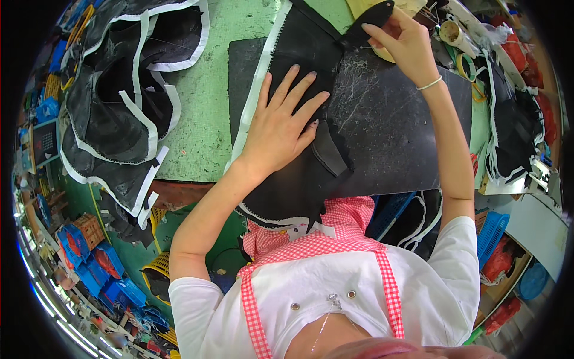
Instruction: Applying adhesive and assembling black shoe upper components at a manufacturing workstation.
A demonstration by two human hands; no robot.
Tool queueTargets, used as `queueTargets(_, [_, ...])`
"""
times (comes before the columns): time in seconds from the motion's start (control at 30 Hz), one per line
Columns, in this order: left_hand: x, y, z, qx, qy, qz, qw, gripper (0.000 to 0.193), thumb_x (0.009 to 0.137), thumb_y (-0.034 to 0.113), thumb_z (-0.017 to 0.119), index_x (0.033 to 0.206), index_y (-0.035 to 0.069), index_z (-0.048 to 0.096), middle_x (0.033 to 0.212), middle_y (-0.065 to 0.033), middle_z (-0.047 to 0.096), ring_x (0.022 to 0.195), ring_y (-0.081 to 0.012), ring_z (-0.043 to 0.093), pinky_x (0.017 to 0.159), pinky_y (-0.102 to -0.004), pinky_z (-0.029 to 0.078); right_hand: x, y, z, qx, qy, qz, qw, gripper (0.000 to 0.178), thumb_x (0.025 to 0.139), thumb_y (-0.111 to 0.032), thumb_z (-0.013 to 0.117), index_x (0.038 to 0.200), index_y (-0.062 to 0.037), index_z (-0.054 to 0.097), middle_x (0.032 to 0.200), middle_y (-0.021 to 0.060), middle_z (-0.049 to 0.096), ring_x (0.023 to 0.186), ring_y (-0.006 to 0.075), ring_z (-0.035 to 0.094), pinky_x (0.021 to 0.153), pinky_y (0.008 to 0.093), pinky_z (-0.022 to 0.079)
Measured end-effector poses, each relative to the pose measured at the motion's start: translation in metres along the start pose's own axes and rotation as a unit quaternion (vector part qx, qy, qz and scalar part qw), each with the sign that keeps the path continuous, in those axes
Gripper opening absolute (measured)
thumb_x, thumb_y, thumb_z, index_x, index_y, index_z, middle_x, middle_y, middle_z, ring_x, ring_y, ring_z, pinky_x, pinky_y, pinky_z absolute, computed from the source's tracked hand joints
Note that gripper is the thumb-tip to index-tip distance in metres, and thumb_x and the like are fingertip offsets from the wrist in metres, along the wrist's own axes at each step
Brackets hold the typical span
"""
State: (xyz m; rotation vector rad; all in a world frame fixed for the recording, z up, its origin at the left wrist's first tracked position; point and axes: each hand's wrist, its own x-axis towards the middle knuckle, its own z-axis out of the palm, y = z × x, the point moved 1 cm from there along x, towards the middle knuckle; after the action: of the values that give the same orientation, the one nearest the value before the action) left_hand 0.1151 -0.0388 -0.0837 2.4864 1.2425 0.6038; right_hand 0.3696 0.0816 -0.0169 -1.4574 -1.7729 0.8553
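Observation:
A black sheet-material piece [305,45] with white tape along its left edge lies over a dark board [394,125] and hangs past the near edge toward my apron. My left hand [280,122] presses flat on it, fingers spread. At the far right, my right hand [405,45] pinches a narrow black tab [366,27] between thumb and fingers, lifted at its tip. The tab meets the black piece at its upper right. A small black flap [330,149] lies on the piece, right of my left wrist.
The board rests on a green tabletop [206,113]. White-edged black pieces are heaped [107,113] at the left, with others [514,125] at the right. A yellow sheet [365,9], tape rolls [466,64] and a cup-like container [452,34] sit at the far right. Blue crates [493,236] stand below.

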Motion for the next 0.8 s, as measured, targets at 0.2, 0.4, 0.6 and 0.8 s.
queueTargets(0.2, [0.0,0.0,0.001,-0.006,-0.005,-0.007,1.0,0.056,0.088,0.021,0.071,0.143,0.016,0.059,0.157,-0.0124,0.046,0.153,-0.0357,0.03,0.126,-0.0606,0.016,0.004,-0.007,0.0,0.033,0.026,-0.048,0.998,0.018,0.091,-0.004,0.073,0.104,0.0059,0.065,0.079,0.006,0.069,0.066,0.0092,0.064,0.06,0.0264,0.05])
queueTargets(0.4, [-0.001,-0.001,0.002,-0.025,0.002,-0.014,1.0,0.056,0.087,0.021,0.072,0.142,0.017,0.06,0.156,-0.0122,0.046,0.152,-0.0366,0.032,0.125,-0.0613,0.017,0.021,-0.007,0.002,0.026,-0.001,-0.018,1.0,0.013,0.092,-0.003,0.072,0.101,0.0055,0.068,0.082,0.0042,0.071,0.07,0.0085,0.064,0.064,0.025,0.052])
queueTargets(0.6, [-0.001,-0.004,0.001,-0.052,0.029,-0.018,0.998,0.056,0.082,0.019,0.075,0.136,0.019,0.063,0.144,-0.0141,0.049,0.143,-0.0395,0.04,0.123,-0.0613,0.024,0.059,-0.007,0.042,-0.01,-0.12,-0.066,0.991,0.018,0.092,-0.007,0.075,0.105,0.0055,0.074,0.092,0.0103,0.077,0.08,0.0134,0.072,0.072,0.0289,0.057])
queueTargets(0.8, [-0.002,-0.005,0.005,-0.058,0.056,-0.007,0.997,0.05,0.081,0.021,0.078,0.129,0.015,0.067,0.138,-0.0149,0.052,0.139,-0.0385,0.043,0.121,-0.063,0.027,0.047,-0.033,-0.01,-0.197,-0.312,0.0,0.929,0.023,0.091,-0.005,0.075,0.111,0.006,0.075,0.095,0.0111,0.079,0.081,0.0123,0.071,0.076,0.0273,0.058])
